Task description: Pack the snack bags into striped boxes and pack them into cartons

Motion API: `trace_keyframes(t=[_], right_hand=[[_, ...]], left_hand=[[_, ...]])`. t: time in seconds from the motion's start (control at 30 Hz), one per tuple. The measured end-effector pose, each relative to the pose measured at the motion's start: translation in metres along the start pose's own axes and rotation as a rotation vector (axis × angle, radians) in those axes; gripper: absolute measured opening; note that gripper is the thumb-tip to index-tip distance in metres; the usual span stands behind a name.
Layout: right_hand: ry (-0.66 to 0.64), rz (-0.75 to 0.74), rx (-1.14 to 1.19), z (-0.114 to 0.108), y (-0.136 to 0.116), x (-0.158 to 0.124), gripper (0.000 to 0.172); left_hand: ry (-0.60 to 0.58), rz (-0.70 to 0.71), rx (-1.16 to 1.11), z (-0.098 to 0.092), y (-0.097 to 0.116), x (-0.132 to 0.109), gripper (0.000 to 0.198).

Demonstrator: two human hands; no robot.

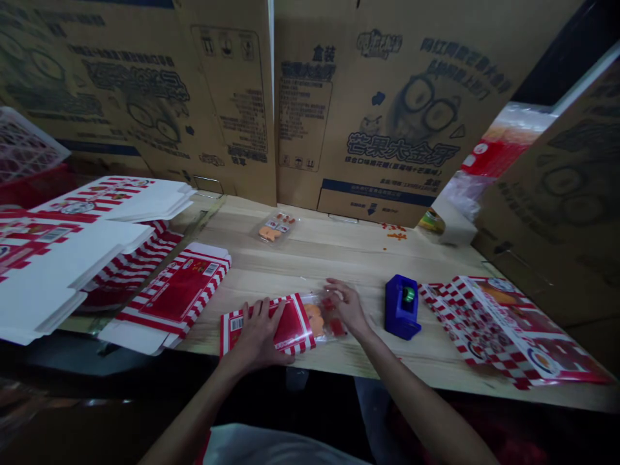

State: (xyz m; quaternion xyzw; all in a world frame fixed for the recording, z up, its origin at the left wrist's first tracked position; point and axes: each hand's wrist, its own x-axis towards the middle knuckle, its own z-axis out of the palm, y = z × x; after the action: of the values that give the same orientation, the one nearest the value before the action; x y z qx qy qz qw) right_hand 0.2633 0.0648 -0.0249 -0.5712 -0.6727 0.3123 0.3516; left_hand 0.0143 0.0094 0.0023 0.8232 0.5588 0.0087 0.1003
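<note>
A red-and-white striped carton (pixel 295 323) lies flat near the table's front edge. My left hand (pixel 259 332) is laid across it, fingers toward its far edge and thumb toward its near edge. From the carton's right end sticks out a clear plastic tray (pixel 334 316) with orange and red pieces in it. My right hand (pixel 347 307) grips the tray's outer end, fingers bent over it. How much of the tray sits inside the carton is hidden.
A blue tape dispenser (pixel 402 307) stands right of my hands, beside finished-looking checkered packages (pixel 513 329). Flat cartons (pixel 179 290) are stacked at left. Another clear tray (pixel 276 228) lies farther back, with orange crumbs (pixel 396 232) near big cardboard boxes (pixel 358 116).
</note>
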Motion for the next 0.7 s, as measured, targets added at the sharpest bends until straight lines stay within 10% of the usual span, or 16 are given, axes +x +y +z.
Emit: trace_keyframes(t=[0.23,0.53,0.7], right_hand=[[0.275,0.335,-0.212,-0.048,0.022,-0.039,0.07],[-0.077,0.204,0.366,0.053,-0.043,-0.067,0.058],[0.335,0.134,0.347,0.05,-0.049,-0.086,0.038]], left_hand=[[-0.066,0.002,0.005,0.005,-0.005,0.001,0.12],[0.043,0.025,0.003,0.015,0.001,-0.002,0.116],[0.234,-0.144,-0.032,0.001,0.005,-0.004,0.107]])
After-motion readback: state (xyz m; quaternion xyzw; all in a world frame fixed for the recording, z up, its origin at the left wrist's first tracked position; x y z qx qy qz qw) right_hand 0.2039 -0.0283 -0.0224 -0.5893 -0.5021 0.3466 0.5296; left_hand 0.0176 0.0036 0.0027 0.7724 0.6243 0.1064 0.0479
